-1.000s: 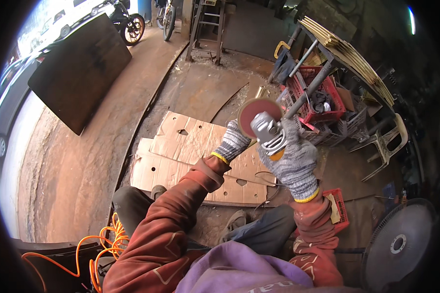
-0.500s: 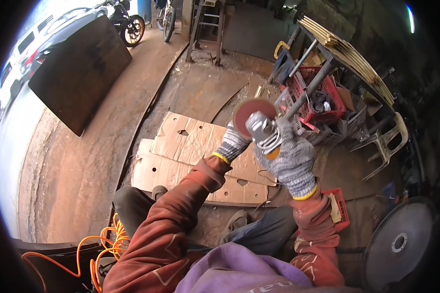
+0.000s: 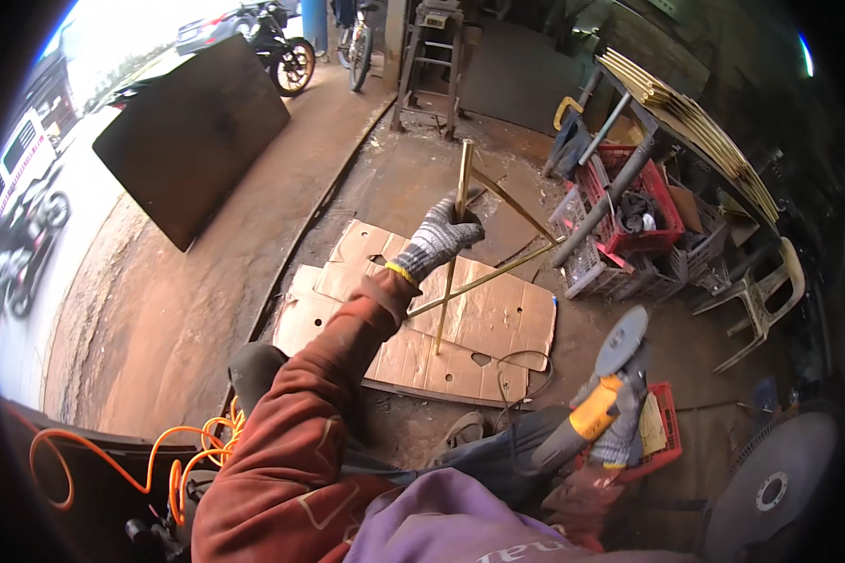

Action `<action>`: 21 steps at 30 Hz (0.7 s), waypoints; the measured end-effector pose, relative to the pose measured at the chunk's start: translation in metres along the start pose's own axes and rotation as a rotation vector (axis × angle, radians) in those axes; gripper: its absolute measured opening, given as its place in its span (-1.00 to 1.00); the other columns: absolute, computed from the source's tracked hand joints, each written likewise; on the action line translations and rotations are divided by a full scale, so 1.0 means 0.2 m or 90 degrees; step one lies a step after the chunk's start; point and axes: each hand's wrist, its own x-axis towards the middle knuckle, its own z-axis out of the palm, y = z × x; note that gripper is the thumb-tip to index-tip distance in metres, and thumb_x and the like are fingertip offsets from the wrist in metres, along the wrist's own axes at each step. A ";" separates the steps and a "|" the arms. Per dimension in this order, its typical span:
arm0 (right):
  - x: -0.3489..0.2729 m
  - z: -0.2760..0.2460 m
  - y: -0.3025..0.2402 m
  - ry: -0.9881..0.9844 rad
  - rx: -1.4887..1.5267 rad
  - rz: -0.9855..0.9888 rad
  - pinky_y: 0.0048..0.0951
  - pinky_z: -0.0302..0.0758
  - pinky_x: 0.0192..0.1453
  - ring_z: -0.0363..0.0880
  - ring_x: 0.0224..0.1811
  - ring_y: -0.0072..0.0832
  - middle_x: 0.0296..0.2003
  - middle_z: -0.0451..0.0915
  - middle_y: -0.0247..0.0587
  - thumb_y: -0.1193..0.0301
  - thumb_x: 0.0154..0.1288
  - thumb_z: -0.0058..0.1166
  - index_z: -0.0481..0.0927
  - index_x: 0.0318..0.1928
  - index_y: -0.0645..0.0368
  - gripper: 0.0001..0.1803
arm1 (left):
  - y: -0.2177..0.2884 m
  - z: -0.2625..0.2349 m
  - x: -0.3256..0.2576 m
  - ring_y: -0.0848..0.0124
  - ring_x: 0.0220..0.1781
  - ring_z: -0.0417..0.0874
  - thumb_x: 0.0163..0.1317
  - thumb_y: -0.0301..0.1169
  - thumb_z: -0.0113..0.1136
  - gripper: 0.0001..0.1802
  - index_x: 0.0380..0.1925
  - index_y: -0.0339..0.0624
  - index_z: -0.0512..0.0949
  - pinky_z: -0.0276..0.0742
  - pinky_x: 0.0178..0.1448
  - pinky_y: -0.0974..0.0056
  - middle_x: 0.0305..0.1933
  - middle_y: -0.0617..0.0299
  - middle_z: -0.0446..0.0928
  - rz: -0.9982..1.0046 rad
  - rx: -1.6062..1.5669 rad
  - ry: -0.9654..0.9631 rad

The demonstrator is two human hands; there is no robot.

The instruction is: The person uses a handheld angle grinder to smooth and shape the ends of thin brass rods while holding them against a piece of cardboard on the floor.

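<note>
My left hand (image 3: 437,239), in a grey knit glove with a yellow cuff, is closed around an upright bar of a thin brass-coloured metal frame (image 3: 499,274). The frame's bars meet at angles above flattened cardboard (image 3: 347,298) on the floor. Low at the right, my gloved right hand (image 3: 626,422) grips an angle grinder (image 3: 591,411) with an orange-yellow body. Its round disc (image 3: 622,340) faces up and away from the frame. Some fingers of the right hand are blurred or hidden behind the tool.
Red and grey crates (image 3: 620,202) stand at the right below a rack carrying brass-coloured bars (image 3: 695,122). A plastic chair (image 3: 784,281), a small red crate (image 3: 665,427) and a round fan (image 3: 770,493) are nearer. Orange coiled hose (image 3: 160,457) lies lower left; a dark panel (image 3: 192,136) stands beyond.
My right hand has carried the grinder down and right, away from my left hand. The metal frame, mostly hidden before, now shows in my left hand.
</note>
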 end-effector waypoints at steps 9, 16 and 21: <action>-0.12 -0.15 0.36 -0.141 0.581 -0.075 -0.27 0.58 -0.12 0.58 -0.23 -0.39 -0.17 0.52 -0.27 -0.24 0.38 0.13 0.37 0.23 0.24 -0.19 | 0.24 0.06 0.31 0.48 -0.36 0.48 0.18 -0.07 0.56 -0.52 -0.17 -0.27 0.70 0.48 -0.19 0.24 -0.40 0.33 0.58 0.046 0.098 0.618; -0.13 -0.32 0.43 -0.090 0.509 -0.055 -0.40 0.34 -0.61 0.24 -0.71 -0.56 -0.60 0.33 -0.46 -0.34 0.39 -0.07 0.33 -0.34 0.01 -0.36 | -0.06 -0.29 0.57 0.01 -0.07 0.72 0.31 -0.28 0.32 -0.57 0.20 0.07 0.66 0.64 -0.01 -0.01 -0.01 -0.12 0.69 0.380 0.518 0.594; -0.17 -0.15 0.32 -0.042 0.453 -0.048 -0.38 0.44 -0.40 0.37 -0.52 -0.56 -0.50 0.37 -0.40 -0.29 0.27 0.14 0.37 -0.29 0.04 -0.37 | 0.09 -0.31 0.36 0.30 -0.72 0.36 0.29 -0.12 0.33 -0.65 -0.59 -0.03 0.55 0.33 -0.55 0.13 -0.75 0.40 0.25 -0.015 -0.009 0.515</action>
